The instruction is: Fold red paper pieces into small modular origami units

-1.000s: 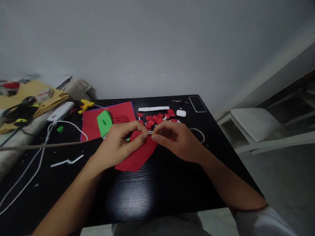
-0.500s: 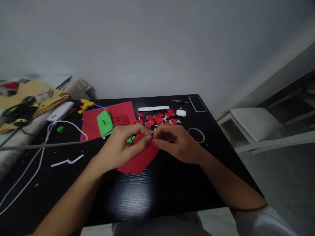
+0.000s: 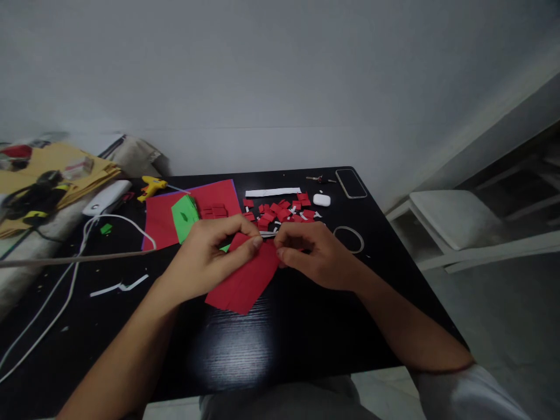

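Observation:
A red paper sheet point(image 3: 243, 279) is held over the black table, slanting down toward its front. My left hand point(image 3: 214, 256) pinches its upper edge between thumb and fingers. At its right corner, my right hand point(image 3: 308, 254) has thumb and fingertips closed on the same sheet. Behind my hands lie many small red paper pieces point(image 3: 275, 209) mixed with white bits, and part of a pair of scissors point(image 3: 268, 234) shows between the hands. To the left, folded green paper point(image 3: 185, 217) rests on a large red sheet point(image 3: 161, 217).
A yellow glue gun point(image 3: 152, 187) and white cables point(image 3: 72, 280) are on the left, near a white power strip point(image 3: 107, 197). Further right are a white case point(image 3: 321, 200), keys point(image 3: 320, 179), a phone point(image 3: 351, 183) and a cable loop point(image 3: 349, 239). A white chair point(image 3: 457, 219) stands beyond the table.
My hands have moved slightly apart. More of the red sheet's upper part shows between them, and the scissors are more visible behind it.

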Action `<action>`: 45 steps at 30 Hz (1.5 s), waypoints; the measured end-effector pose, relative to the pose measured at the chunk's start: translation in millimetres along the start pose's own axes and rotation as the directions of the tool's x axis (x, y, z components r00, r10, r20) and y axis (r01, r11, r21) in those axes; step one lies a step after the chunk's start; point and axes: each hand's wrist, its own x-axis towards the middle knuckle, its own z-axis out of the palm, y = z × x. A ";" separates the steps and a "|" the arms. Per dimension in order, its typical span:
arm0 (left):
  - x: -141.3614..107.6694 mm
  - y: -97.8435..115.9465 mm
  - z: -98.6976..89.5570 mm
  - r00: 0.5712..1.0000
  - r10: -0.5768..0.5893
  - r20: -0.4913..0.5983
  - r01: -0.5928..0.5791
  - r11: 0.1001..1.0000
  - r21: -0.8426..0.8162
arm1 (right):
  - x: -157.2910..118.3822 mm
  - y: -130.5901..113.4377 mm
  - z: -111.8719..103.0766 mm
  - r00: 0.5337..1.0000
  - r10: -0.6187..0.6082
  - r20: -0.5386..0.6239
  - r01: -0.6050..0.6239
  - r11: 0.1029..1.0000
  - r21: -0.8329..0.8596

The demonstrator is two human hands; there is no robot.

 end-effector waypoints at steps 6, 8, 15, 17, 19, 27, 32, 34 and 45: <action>-1.1 0.3 -1.4 1.000 -0.021 -0.020 0.020 1.000 -0.015 | -1.4 -0.9 -0.4 1.000 0.006 -0.001 -0.006 1.000 -0.007; -1.2 0.3 -1.5 1.000 -0.019 -0.022 0.019 1.000 -0.007 | -1.4 -0.9 -0.1 1.000 0.005 -0.002 -0.005 1.000 -0.018; -1.8 -1.1 -1.9 0.997 -0.047 -0.058 0.047 0.999 -0.013 | -1.8 1.1 1.8 1.000 -0.011 -0.022 0.011 1.000 -0.015; -1.6 -1.0 -1.8 0.997 -0.047 -0.062 0.046 0.999 -0.018 | -1.9 1.6 2.4 0.999 -0.018 -0.030 0.018 1.000 -0.021; -1.2 -0.5 -1.7 0.998 -0.041 -0.055 0.040 0.999 -0.021 | -1.9 2.0 2.7 0.999 -0.020 -0.030 0.019 0.999 -0.031; -0.2 -0.1 -0.7 1.000 -0.005 -0.015 0.005 1.000 -0.023 | -1.7 1.4 6.9 0.995 -0.085 -0.058 0.079 0.992 -0.095; 0.0 1.5 1.9 1.000 -0.005 -0.017 0.004 0.999 -0.032 | -1.0 0.2 10.2 0.994 -0.090 -0.067 0.087 0.995 -0.057; 0.0 1.9 2.3 1.000 -0.006 -0.017 0.005 0.999 -0.039 | -0.5 0.3 10.3 0.992 -0.099 -0.080 0.094 0.994 -0.058; -0.6 2.7 2.7 0.999 0.007 0.041 -0.004 0.998 -0.058 | -0.5 0.9 10.0 0.988 -0.131 -0.084 0.127 0.991 -0.051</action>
